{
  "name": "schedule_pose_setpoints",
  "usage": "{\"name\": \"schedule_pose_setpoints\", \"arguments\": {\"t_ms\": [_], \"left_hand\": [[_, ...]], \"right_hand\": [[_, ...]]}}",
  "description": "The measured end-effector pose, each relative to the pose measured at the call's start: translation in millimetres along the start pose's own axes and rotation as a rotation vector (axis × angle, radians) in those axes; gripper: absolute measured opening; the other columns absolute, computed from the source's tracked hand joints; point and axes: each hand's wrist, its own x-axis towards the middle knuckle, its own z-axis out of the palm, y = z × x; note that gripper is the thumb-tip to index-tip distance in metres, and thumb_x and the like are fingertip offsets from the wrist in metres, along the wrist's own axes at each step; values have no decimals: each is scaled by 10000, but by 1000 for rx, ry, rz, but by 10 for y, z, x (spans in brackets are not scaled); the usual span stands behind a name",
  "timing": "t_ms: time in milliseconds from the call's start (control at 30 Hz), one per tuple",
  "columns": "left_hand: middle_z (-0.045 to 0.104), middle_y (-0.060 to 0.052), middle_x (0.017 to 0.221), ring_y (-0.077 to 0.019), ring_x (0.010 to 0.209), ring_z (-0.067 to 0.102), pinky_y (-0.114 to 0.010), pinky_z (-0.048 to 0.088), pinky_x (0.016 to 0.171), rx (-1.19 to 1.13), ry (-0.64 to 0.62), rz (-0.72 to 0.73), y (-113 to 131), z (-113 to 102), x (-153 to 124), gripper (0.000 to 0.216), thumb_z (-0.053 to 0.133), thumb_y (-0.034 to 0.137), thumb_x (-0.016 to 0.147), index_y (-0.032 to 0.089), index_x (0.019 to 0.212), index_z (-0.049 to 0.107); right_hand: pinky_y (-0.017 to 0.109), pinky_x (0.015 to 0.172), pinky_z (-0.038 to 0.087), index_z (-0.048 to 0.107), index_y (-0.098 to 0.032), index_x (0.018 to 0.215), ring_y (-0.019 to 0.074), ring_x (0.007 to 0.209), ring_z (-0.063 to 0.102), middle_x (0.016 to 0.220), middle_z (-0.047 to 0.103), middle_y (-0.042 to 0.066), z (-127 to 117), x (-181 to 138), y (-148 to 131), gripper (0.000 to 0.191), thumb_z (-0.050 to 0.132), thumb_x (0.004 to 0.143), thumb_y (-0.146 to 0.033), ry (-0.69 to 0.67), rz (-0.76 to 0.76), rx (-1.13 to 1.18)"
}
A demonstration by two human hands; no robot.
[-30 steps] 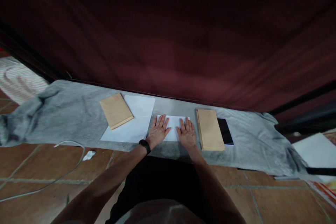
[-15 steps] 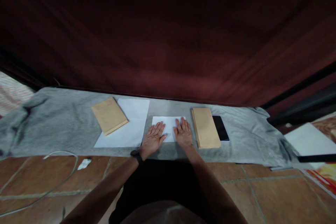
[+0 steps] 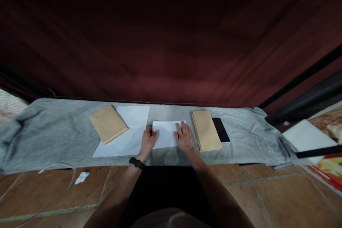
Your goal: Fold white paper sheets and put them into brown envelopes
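Behind the work area hangs a dark red curtain (image 3: 171, 60). Below it, a grey cloth (image 3: 53, 131) lies spread along a tiled floor (image 3: 267, 196). On the cloth, left of centre, lies a large white sheet (image 3: 128, 128) with a single brown envelope (image 3: 108, 124) tilted across its left part. A stack of brown envelopes (image 3: 205, 130) lies right of centre, with a dark phone (image 3: 221, 129) just beside its right edge. The small white sheet (image 3: 167, 133) lies flat between the large sheet and the stack. The right hand (image 3: 184, 136) rests palm-down on its right part, fingers extended and released. The left hand (image 3: 148, 139) is at its left edge, fingers curled; whether they pinch the sheet cannot be told. A black wristband (image 3: 136, 163) sits on the left wrist.
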Motion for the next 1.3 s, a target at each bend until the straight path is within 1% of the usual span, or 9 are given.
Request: {"name": "schedule_pose_setpoints", "arguments": {"t_ms": [200, 433, 567, 667, 733, 833, 933, 1067, 1300], "left_hand": [[635, -1, 629, -155, 546, 564, -266, 435, 525, -126, -103, -78, 101, -82, -86, 334, 711, 431, 596, 159, 782, 658], [591, 20, 573, -141, 538, 523, -251, 401, 523, -196, -186, -43, 380, -220, -189, 330, 755, 474, 582, 182, 654, 620], [642, 13, 678, -162, 650, 574, -264, 458, 624, -58, -107, 246, 717, -306, -260, 263, 651, 462, 775, 203, 736, 633], [719, -32, 902, -205, 863, 644, -320, 498, 799, 197, 24, 617, 933, -390, -404, 238, 527, 397, 943, 213, 935, 677], [732, -60, 1025, -225, 966, 650, -366, 487, 886, 384, 16, 872, 974, -436, -523, 231, 474, 312, 994, 214, 1029, 681], [726, -88, 1133, -234, 1018, 650, -400, 479, 929, 631, -76, 1128, 833, -453, -682, 260, 444, 185, 999, 206, 1116, 676], [712, -101, 1192, -237, 1078, 643, -405, 476, 970, 782, -163, 1226, 532, -401, -806, 308, 440, 114, 978, 189, 1172, 666], [718, -97, 1186, -242, 1090, 645, -408, 472, 994, 893, -259, 1232, 164, -305, -971, 336, 461, 74, 945, 185, 1186, 668], [715, -91, 1194, -229, 1148, 636, -401, 444, 1062, 899, -412, 1150, -118, -206, -1209, 340, 484, 64, 920, 187, 1175, 674]], "right_hand": [[488, 1198, 282, 435, -189, 1529, 304, 1479, 359, 1627, 322, 173, -10, 6, 2, 529, 452, 1040, -393, -56, 19, -9], [459, 1188, 337, 443, -171, 1520, 275, 1426, 442, 1565, 447, 153, -34, 65, 45, 534, 485, 1001, -289, -14, 31, 79], [390, 1176, 381, 197, -133, 1614, 243, 1426, 441, 1566, 438, 154, -305, 257, 57, 707, 467, 966, -217, 75, 64, 236], [391, 1197, 357, 74, -153, 1630, 227, 1483, 353, 1617, 356, 123, -631, 373, 38, 749, 436, 984, -258, 162, 17, 327], [399, 1206, 350, 54, -174, 1631, 215, 1504, 310, 1639, 312, 98, -809, 370, 21, 754, 422, 977, -249, 195, -11, 367], [409, 1217, 343, 136, -196, 1626, 205, 1515, 288, 1651, 288, 75, -904, 211, 14, 765, 421, 918, -153, 189, -41, 398], [424, 1210, 360, 326, -245, 1579, 199, 1501, 324, 1631, 344, 50, -799, -79, 43, 776, 416, 834, -49, 103, -101, 398], [470, 1212, 350, 494, -257, 1483, 209, 1489, 353, 1598, 412, 39, -584, -477, 117, 791, 443, 745, 25, -26, -202, 350], [476, 1224, 328, 500, -235, 1478, 212, 1491, 349, 1600, 409, 50, -495, -863, 258, 879, 488, 646, 46, -223, -323, 288]]}}
